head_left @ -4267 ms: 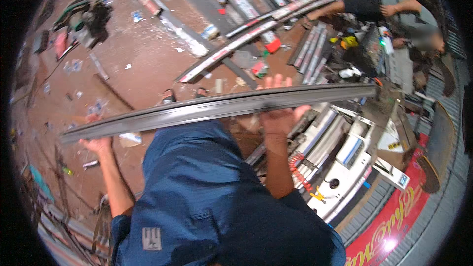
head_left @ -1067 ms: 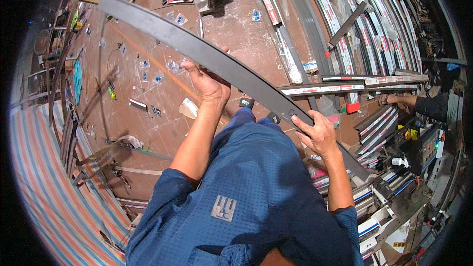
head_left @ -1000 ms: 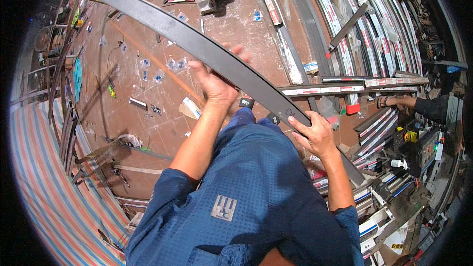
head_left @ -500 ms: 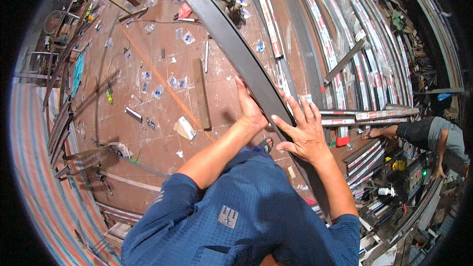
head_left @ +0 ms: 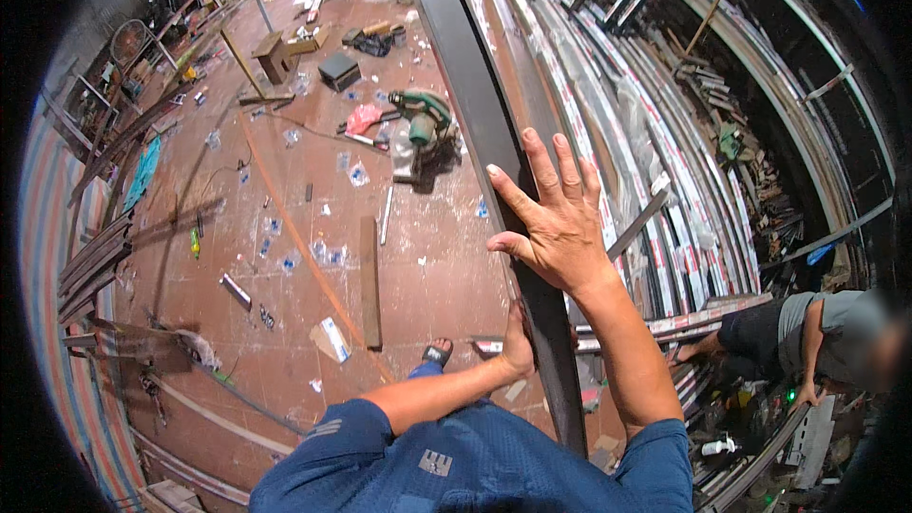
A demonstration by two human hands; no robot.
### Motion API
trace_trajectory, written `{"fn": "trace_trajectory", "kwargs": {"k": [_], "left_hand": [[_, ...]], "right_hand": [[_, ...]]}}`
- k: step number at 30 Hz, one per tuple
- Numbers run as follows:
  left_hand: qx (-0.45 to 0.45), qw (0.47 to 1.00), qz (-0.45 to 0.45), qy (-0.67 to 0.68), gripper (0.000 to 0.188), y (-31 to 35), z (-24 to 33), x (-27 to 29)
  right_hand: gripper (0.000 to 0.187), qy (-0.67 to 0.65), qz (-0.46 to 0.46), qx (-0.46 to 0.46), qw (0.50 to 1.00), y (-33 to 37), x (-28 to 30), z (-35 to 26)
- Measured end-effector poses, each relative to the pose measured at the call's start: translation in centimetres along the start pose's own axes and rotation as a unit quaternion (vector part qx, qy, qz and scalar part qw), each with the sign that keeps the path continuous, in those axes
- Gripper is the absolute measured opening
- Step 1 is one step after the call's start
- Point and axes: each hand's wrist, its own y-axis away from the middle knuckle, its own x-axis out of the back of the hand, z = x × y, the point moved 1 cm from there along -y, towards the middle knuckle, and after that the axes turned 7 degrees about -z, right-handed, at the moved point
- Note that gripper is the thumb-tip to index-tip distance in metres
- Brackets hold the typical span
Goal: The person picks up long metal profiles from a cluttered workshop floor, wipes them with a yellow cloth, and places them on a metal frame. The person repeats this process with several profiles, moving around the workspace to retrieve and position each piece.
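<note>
A long, dark grey rectangular metal profile point(head_left: 464, 57) runs away from me, from beside my right arm toward the far side of the workshop. My left hand point(head_left: 519, 344) holds its left edge from below, with most of the fingers hidden behind it. Farther along, my right hand point(head_left: 556, 228) lies palm down across the profile, fingers stretched out and spread. Beyond my hands, left of the profile, a green power saw point(head_left: 421, 119) sits on the floor.
Long wrapped profiles point(head_left: 655, 218) lie stacked on the right. A co-worker point(head_left: 807, 332) bends at the far right. A brown bar point(head_left: 370, 285), a grey box point(head_left: 339, 72) and scraps litter the tiled floor point(head_left: 285, 313). A striped sheet point(head_left: 57, 256) hangs at the left.
My view has lifted toward the far floor, bringing the whole saw into sight. My right hand has moved farther along the profile; my left is now lower on it, nearer my body.
</note>
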Motion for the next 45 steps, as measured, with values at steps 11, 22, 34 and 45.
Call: {"fn": "trace_trajectory", "kwargs": {"k": [11, 22, 34, 45], "left_hand": [[0.005, 0.995, -0.104, 0.008, 0.103, 1.5, -5.0, 2.8], [0.032, 0.983, -0.170, -0.058, 0.103, 1.9, -3.9, 6.4], [-0.017, 0.996, -0.080, 0.032, 0.105, -2.6, 9.3, 3.5], [-0.194, 0.958, -0.207, -0.027, 0.096, -2.0, 25.1, -3.0]], "right_hand": [[0.086, 0.086, 0.118, 0.069, 0.987, -15.9, 6.7, 1.1], [0.100, 0.107, 0.195, 0.076, 0.972, -25.5, 10.4, -1.4], [0.098, -0.078, -0.038, 0.095, 0.992, -3.2, -2.2, -7.5], [0.055, -0.225, 0.106, 0.056, 0.967, 6.1, -3.6, -7.6]]}}
